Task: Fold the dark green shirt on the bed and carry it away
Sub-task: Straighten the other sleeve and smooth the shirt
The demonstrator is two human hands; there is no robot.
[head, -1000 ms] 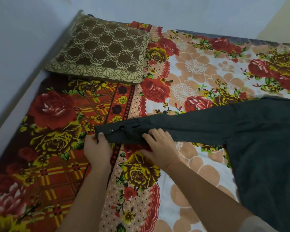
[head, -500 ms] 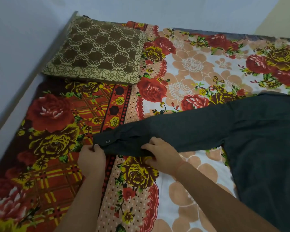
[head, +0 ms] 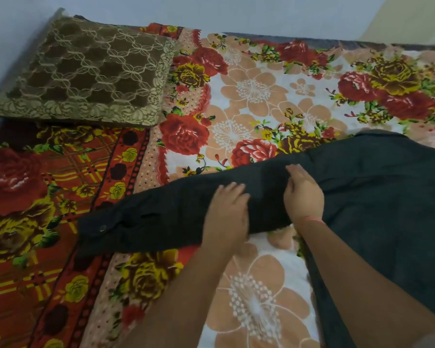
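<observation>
The shirt [head: 377,197] lay on the bed [head: 261,101] at the right, with its sleeve [head: 161,222] stretched out to the left and the cuff at the near left. Your left grip [head: 226,214] rested flat on the middle of the sleeve, fingers straight. Your right grip [head: 303,194] stood on edge just to its right, near the shoulder, fingers bent. Blur hid whether it pinched any cloth. A pillow [head: 86,71] sat at the far left.
</observation>
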